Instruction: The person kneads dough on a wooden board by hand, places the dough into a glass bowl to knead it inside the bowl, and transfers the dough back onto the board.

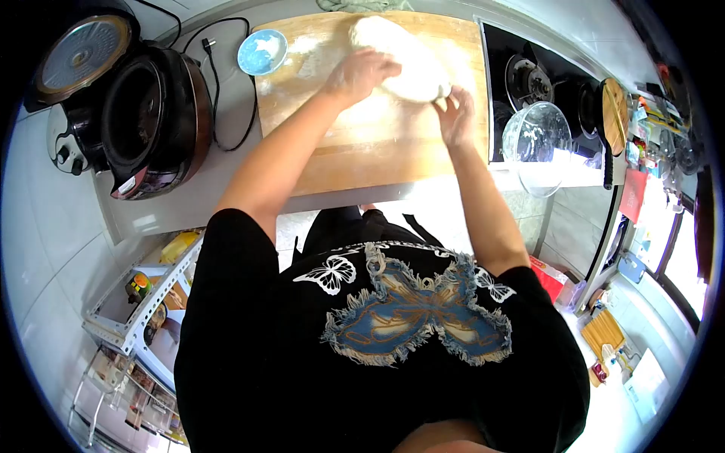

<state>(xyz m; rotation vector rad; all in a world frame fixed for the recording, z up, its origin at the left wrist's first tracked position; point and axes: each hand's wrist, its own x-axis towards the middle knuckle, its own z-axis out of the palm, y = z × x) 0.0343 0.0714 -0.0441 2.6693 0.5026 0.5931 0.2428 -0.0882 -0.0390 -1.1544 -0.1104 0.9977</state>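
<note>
A large pale oval of dough [411, 64] lies slantwise on a floured wooden board [362, 162]. My left hand [361, 77] rests at the near left edge of the dough, its fingers stretched over it and not gripping. At the lower right tip of the dough, my right hand [458, 117] has its fingertips pinched on a small end of it. Bright light washes out part of the dough's outline. Left of the dough, a small blue bowl [262, 52] with white flour in it stands on the board's corner.
On the left are a black cooker [155, 124] with its lid raised and a loose black cord with a plug [209, 49]. A clear glass bowl [537, 140] stands right of the board, beside a black gas hob [527, 79]. A greenish cloth [362, 4] lies behind the board.
</note>
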